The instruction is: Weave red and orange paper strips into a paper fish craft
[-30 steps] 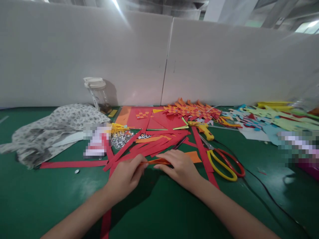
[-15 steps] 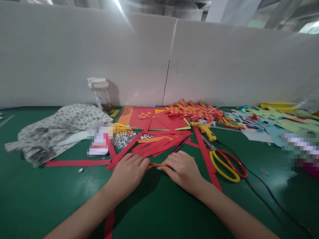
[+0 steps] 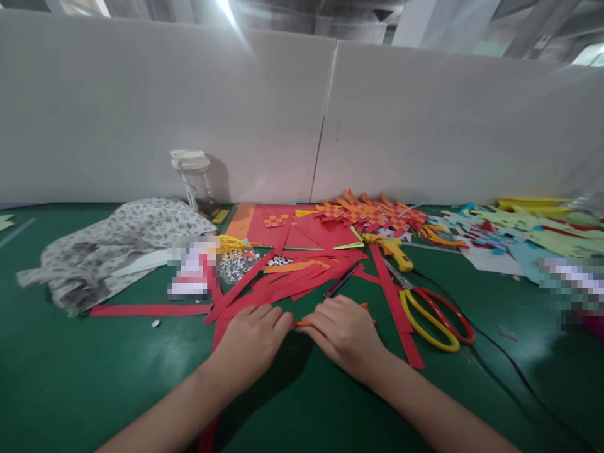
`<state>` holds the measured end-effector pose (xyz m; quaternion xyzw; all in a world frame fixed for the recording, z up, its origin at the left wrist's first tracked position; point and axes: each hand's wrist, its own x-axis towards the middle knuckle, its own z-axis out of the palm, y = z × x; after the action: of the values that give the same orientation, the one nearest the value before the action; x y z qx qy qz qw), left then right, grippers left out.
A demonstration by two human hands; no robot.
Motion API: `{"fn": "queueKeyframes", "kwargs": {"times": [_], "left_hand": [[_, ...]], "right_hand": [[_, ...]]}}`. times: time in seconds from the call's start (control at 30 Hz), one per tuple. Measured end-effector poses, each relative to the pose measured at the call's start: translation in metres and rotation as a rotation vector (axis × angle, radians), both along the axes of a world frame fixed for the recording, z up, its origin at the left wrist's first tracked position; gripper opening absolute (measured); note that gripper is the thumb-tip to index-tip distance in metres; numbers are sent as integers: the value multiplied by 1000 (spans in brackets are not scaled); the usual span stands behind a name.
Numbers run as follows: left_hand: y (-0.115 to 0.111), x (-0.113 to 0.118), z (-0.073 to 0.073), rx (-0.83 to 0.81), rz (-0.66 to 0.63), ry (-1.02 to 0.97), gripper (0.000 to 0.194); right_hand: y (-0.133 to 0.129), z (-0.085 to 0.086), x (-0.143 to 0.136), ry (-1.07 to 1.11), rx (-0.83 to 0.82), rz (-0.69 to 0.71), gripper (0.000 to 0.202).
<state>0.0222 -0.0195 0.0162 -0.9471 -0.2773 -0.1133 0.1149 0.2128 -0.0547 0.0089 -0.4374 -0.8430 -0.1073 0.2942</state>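
Between my two hands runs a narrow orange paper strip (image 3: 302, 324), mostly covered by the fingers. My left hand (image 3: 258, 336) is closed on its left end, and my right hand (image 3: 343, 327) pinches it from the right, the thumbs facing each other. An orange tip of paper sticks out beyond the right hand's knuckles. Just past the hands lies a pile of red paper strips (image 3: 283, 284) with a few orange ones on top. A dark, slim tool (image 3: 340, 281), perhaps a craft knife, rests at the pile's right edge.
Scissors with yellow and red handles (image 3: 436, 318) and a yellow glue gun (image 3: 396, 250) lie to the right, its black cord trailing forward. Woven orange-and-red paper fish (image 3: 372, 211) are heaped behind. Googly eyes (image 3: 237, 265), a patterned cloth (image 3: 127, 242) and a lidded bottle (image 3: 195, 179) stand left.
Both hands have come closer together, so less of the orange strip shows between them. They sit slightly lower and further right in view, while the whole scene has shifted a little right.
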Motion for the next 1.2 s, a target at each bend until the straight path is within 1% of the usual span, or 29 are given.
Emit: {"fn": "queueKeyframes", "kwargs": {"times": [0.07, 0.13, 0.23, 0.3, 0.4, 0.5, 0.53, 0.6, 0.63, 0.7, 0.83, 0.93, 1.0, 1.1, 1.17, 1.2], "left_hand": [[0, -1, -1, -5, 10, 34, 16], [3, -3, 1, 4, 52, 49, 19], [11, -9, 5, 31, 148, 78, 21], [16, -12, 7, 37, 161, 91, 21], [19, -13, 8, 55, 149, 82, 17], [14, -9, 6, 71, 147, 45, 14], [11, -7, 5, 64, 143, 31, 14], [5, -3, 3, -3, 76, 32, 8], [2, -2, 2, -29, 60, 24, 10], [-2, -1, 1, -42, 60, 41, 13], [-2, -1, 4, -57, 109, 92, 18], [2, -2, 7, -78, 157, 103, 14], [4, -3, 7, -81, 159, 75, 13], [6, -3, 5, -79, 136, 78, 21], [7, -2, 3, -80, 140, 104, 21], [7, -1, 2, -87, 146, 108, 20]], "right_hand": [[1, 2, 2, 9, -11, 6, 29], [5, 3, 8, 8, -20, -23, 24], [11, 5, 19, 0, -20, -96, 26], [15, 4, 24, 36, -38, -107, 26], [16, 0, 23, 108, -64, -95, 29], [13, -3, 15, 119, -67, -71, 29], [12, -4, 11, 111, -68, -54, 30], [8, -4, 4, 96, -68, -17, 32], [7, -4, 2, 93, -68, -2, 33], [5, -3, -2, 100, -73, 16, 33], [7, -1, 0, 155, -121, 13, 27], [9, -2, 5, 234, -131, 5, 21], [10, -4, 7, 270, -147, 22, 21], [12, -6, 6, 293, -208, 42, 26], [14, -4, 5, 331, -215, 28, 23], [14, 1, 4, 378, -198, 13, 21]]}}
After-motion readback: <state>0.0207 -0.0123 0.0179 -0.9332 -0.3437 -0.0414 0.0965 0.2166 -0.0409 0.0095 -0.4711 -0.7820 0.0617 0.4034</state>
